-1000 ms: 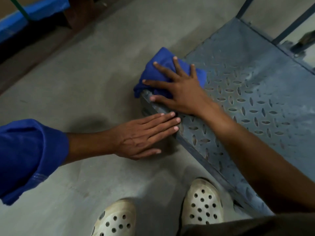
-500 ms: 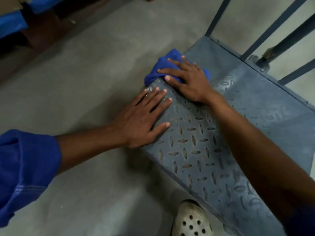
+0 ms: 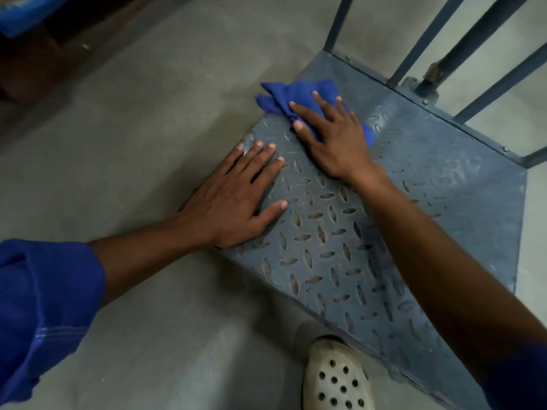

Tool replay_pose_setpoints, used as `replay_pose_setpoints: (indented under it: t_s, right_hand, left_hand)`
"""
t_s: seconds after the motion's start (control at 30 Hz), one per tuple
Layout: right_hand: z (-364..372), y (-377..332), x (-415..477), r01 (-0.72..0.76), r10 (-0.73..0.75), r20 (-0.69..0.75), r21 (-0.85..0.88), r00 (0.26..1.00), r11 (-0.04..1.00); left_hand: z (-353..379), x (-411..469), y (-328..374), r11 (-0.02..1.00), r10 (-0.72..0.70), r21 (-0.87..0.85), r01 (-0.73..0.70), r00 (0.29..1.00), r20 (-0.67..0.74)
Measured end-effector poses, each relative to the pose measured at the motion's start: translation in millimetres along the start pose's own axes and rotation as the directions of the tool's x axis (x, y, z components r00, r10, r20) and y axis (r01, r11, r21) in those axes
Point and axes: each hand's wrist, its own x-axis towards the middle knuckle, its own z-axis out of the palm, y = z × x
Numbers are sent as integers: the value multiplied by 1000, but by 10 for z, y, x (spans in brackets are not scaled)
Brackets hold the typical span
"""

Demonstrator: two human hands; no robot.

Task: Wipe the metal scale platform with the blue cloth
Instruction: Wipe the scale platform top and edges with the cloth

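The metal scale platform (image 3: pixel 414 208) is a grey-blue checker plate lying low on the concrete floor, filling the right half of the view. A crumpled blue cloth (image 3: pixel 291 97) sits at its far left corner, partly hanging over the edge. My right hand (image 3: pixel 331 137) presses flat on the cloth with fingers spread. My left hand (image 3: pixel 236 199) rests flat on the platform's left edge, fingers straight, a little nearer to me than the cloth.
Dark blue metal bars (image 3: pixel 444 39) of the scale's frame rise at the platform's far side. A white perforated clog (image 3: pixel 334 377) stands on the floor by the near edge. Brown and blue items (image 3: pixel 26 31) lie at the far left.
My right hand has slid the cloth along the platform's left edge away from me, toward the far corner. My left hand moved from the side edge onto the plate's top.
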Motion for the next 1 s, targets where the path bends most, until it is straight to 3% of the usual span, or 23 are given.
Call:
replay_pose_setpoints:
  t_s: [0.17,0.33,0.43,0.5,0.6,0.67,0.73,0.83,0.9,1.0]
  right_hand:
    - [-146,-17,-1073,-174,175,21,-23,984,984]
    - [-368,-193,-1703,-268,275,16,-168,961,949]
    - [-577,-126,-1784,-258,220,-189,-206,957,944]
    - [-608,7,-1756,-113,83,-216,-130,973,985]
    - [-397,76,-1727,17,-15,-51,45,999,999]
    - [-230,41,-1745,-13,18,83,-58,996,998]
    - [-251,-11,-1699,-38,48,123,-83,991,996]
    - [-421,-8,-1610,-97,98,-31,18,995,995]
    - [-448,72,-1594,-140,152,-158,80,976,987]
    - [-431,130,-1648,-178,213,-171,197,962,964]
  left_hand:
    - [-61,-25,49,1000,-9,11,9,1000,18]
    - [-81,-66,227,994,-94,-44,97,993,76]
    - [-75,-97,365,987,-120,-97,128,989,83]
    - [-62,-127,454,985,-130,-107,138,988,79]
    - [-45,-147,584,982,-120,-136,131,989,92]
    - [-29,-145,649,984,-89,-150,101,993,82]
    - [-19,-138,688,985,-67,-155,77,995,69]
    - [-60,-81,715,973,-64,-214,80,995,81]
    - [-111,-9,731,936,-83,-342,86,996,23]
    - [-199,150,744,825,-191,-554,112,978,-87]
